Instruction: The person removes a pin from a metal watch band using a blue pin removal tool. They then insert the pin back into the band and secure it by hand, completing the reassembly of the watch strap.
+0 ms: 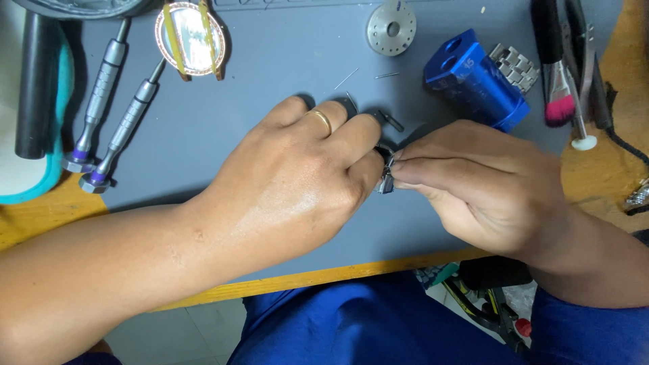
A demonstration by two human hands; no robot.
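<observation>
Nearest the camera are blue trousers (pixel 351 324) and the table's yellow edge (pixel 324 276); the grey mat (pixel 270 101) starts just past it. Mid-mat, the two hands meet. The left hand (pixel 297 182), a gold ring (pixel 322 120) on one finger, is curled, its thumb and fingertips pinching a small dark metal part (pixel 387 177). The right hand (pixel 473 182) closes on the same part from the other side, thumb and forefinger pressed tight. The part sits between the fingertips of both hands, just above the mat and mostly hidden by them; what exactly it is I cannot tell.

It looks light, stiff and smooth, so likely slippery and easy to drop; a fingertip pinch on its edges seems the safest hold, with the mat close below.

Just beyond the knuckles lie thin loose pins (pixel 346 78). To the left rest two grey screwdrivers (pixel 111 111), side by side. Farther off stand a blue block (pixel 476 81) with holes, a link bracelet piece (pixel 517 65) behind it, a pink-tipped brush (pixel 558 74), a perforated metal disc (pixel 391 27) and a round gold-rimmed watch case (pixel 191 37).
</observation>
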